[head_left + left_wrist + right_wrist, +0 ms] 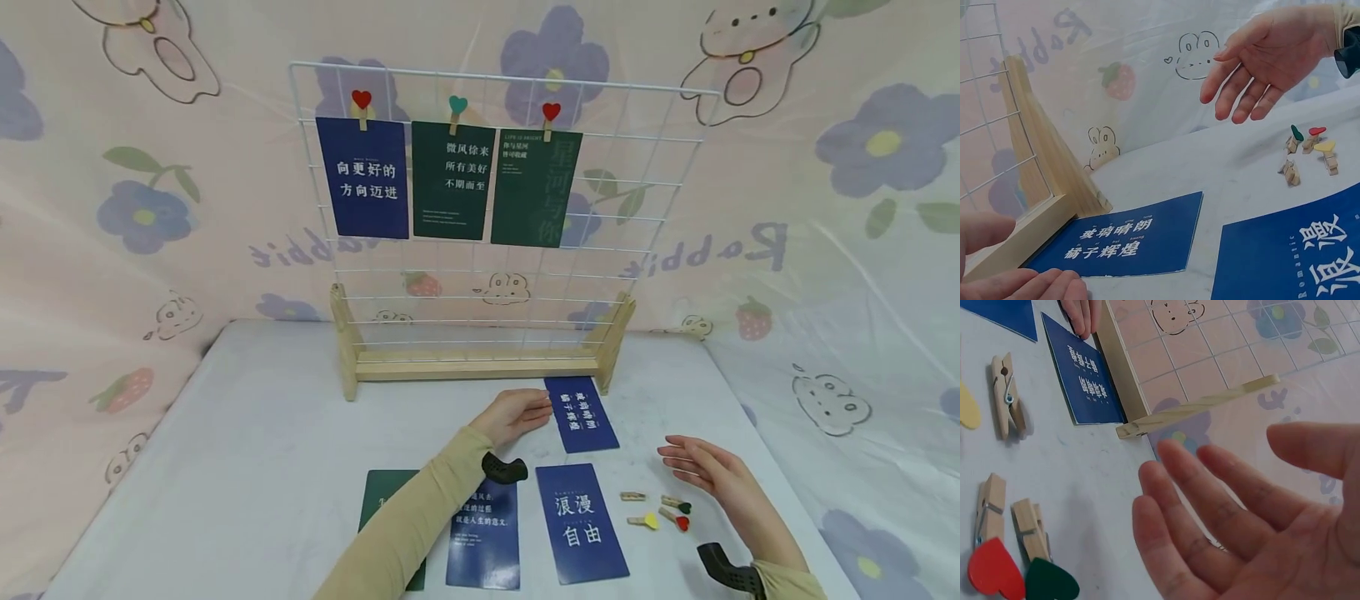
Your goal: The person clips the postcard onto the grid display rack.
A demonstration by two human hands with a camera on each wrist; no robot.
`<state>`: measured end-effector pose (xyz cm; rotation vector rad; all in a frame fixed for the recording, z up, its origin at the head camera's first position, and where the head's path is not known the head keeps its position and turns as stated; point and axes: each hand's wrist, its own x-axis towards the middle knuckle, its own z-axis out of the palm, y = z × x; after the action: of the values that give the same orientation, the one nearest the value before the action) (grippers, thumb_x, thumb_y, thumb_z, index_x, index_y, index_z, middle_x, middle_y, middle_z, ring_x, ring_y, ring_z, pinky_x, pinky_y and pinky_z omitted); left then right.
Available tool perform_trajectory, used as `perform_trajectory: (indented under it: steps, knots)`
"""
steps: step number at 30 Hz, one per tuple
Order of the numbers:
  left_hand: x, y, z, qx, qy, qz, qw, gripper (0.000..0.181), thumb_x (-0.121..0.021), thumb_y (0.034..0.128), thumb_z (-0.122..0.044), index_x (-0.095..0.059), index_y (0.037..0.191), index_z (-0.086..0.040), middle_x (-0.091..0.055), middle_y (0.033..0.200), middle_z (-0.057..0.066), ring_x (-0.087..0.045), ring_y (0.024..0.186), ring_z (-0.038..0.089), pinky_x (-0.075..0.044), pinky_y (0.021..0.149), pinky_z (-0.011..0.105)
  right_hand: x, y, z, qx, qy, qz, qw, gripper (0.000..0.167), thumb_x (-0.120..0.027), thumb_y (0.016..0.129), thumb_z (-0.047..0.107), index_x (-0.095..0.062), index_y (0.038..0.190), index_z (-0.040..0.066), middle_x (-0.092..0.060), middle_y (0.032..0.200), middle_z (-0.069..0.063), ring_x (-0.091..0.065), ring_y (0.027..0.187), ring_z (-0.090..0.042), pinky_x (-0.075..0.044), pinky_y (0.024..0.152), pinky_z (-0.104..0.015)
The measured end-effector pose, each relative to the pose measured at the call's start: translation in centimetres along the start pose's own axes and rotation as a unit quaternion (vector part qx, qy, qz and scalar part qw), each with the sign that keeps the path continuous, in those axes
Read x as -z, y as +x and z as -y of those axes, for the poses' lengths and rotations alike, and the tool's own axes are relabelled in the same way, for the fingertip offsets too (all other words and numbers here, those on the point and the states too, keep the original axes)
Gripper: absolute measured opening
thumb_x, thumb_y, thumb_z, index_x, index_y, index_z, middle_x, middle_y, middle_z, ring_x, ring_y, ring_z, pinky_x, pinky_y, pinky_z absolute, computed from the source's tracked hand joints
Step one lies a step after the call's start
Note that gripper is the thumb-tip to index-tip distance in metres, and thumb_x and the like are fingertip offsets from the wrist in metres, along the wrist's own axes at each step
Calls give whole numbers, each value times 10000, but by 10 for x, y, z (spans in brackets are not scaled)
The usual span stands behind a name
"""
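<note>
My left hand [516, 415] is at the left edge of a blue card [581, 415] lying flat by the rack's foot. Its fingers are loosely bent, and I cannot tell whether they touch the card. Out to the right, my right hand [708, 468] hovers above the table with relaxed fingers and nothing in them. Beside it lie several wooden clothespins, among them a yellow-heart clothespin [643, 521], a red-heart clothespin [675, 518] and a green-heart clothespin [677, 504]. A plainer-looking clothespin [1289, 173] lies close to them.
A white wire grid rack [480, 367] on wooden feet stands at the back. Heart clothespins hold a blue card [367, 212] and two green cards [450, 208] on it. Nearer me lie two blue cards [582, 562] and a green card [386, 483], partly under my left sleeve.
</note>
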<state>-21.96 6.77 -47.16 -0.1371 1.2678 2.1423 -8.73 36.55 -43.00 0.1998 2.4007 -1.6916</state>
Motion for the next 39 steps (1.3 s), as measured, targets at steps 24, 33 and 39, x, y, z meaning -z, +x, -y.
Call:
perform_trajectory:
  steps: [24, 33, 39]
  knots:
    - [-8, 6, 8, 0, -358, -270, 9990, 326, -557, 930, 27, -536, 1232, 147, -569, 1211, 281, -567, 1141, 323, -462, 977, 379, 1, -2, -9, -471, -76, -74, 9988, 660, -375, 1023, 453, -352, 1418, -75, -539, 1317, -219, -585, 1127, -189, -500, 900, -278]
    - [-14, 5, 10, -244, -69, -668, 9974, 319, -583, 918, 38, -552, 1228, 109, -611, 1147, 265, -630, 1028, 292, -492, 938, 370, 0, -4, -19, -837, -134, -54, 9964, 625, -378, 1032, 424, -377, 1400, -82, -554, 1305, -205, -585, 1133, -219, -506, 908, -308]
    - [-20, 5, 9, -353, 50, -843, 9958, 344, -607, 895, 58, -539, 1228, 112, -622, 1111, 255, -646, 960, 271, -510, 912, 360, 3, -4, -25, -910, -301, 16, 9954, 627, -391, 1027, 430, -392, 1392, -80, -573, 1285, -190, -600, 1108, -201, -511, 886, -282]
